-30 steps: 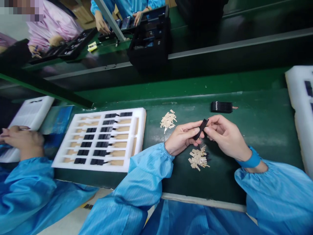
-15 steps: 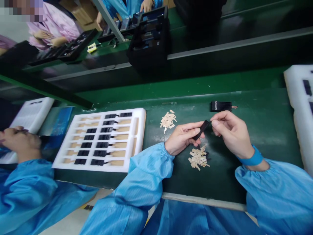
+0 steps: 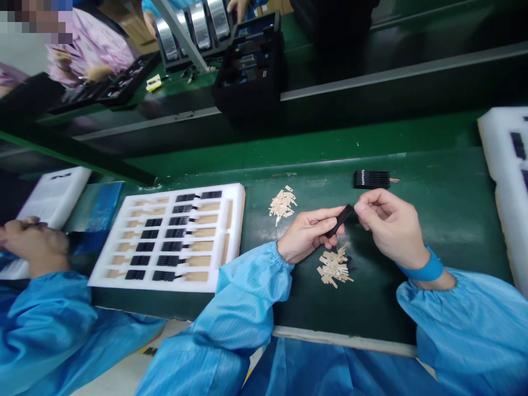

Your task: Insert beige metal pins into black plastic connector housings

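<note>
A small black rectangular block (image 3: 340,220) is gripped between the thumb and fingers of my left hand (image 3: 307,234), held tilted above the green bench. My right hand (image 3: 388,223) is pinched close to the block's upper end; whatever lies between its fingertips is too small to make out. Just below my left hand lies a pile of small flat pale metal tabs (image 3: 334,268). A second pile of the tabs (image 3: 282,202) is farther back to the left. Behind my right hand rests a black ribbed part (image 3: 372,179) with a copper-coloured tip.
To the left stands a white foam tray (image 3: 231,242) holding several black ribbed parts in its slots. Another foam tray (image 3: 490,143) is at the right edge. A co-worker's hands (image 3: 35,242) are at far left. Black bins (image 3: 249,82) stand on the shelf behind.
My hands stay nearly in place, with the black block turned slightly in my left hand. Across the bench, a co-worker's tray has tipped up, showing several shiny panels.
</note>
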Motion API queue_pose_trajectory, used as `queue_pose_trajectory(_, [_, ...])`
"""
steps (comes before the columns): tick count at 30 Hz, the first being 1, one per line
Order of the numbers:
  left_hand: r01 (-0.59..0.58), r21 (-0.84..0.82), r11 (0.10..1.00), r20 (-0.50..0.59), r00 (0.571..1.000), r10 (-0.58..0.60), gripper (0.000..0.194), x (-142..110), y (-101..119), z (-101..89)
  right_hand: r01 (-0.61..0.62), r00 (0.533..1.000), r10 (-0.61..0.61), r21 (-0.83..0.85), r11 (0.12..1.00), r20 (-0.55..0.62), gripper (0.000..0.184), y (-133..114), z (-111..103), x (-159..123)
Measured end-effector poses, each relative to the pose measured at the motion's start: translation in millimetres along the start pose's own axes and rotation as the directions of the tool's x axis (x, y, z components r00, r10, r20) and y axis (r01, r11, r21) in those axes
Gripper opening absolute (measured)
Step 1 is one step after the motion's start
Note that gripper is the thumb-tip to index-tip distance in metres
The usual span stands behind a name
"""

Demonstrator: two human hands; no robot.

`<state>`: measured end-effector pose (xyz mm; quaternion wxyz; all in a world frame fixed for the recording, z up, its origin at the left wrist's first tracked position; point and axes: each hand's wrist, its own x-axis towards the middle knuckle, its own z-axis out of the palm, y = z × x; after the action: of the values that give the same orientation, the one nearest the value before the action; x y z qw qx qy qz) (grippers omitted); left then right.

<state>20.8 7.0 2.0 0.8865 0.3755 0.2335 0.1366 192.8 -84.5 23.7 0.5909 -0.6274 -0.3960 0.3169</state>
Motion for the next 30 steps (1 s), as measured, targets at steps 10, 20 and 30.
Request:
queue_pose_trajectory(10, [0.028,0.011,1.000,0.032,0.999,-0.028,0.053,0.6,-1.1,-2.3,-0.063,0.997,0.061,0.044,0.997,0.044,0.025,5.8,-3.7,1.5])
queue_pose_trajectory(20, [0.020,0.056,0.998,0.017,1.000,-0.021,0.058,0.7,-1.7,-3.3,-0.129,0.988,0.116,0.125,0.984,0.104,0.025,13.5,-5.8,1.1])
queue_pose_trajectory(30, [-0.029,0.106,0.994,-0.028,0.999,0.032,0.053,-0.2,2.6,-1.0,0.027,0.994,-0.029,0.020,0.999,0.106,0.030,7.3,3.4,-2.3])
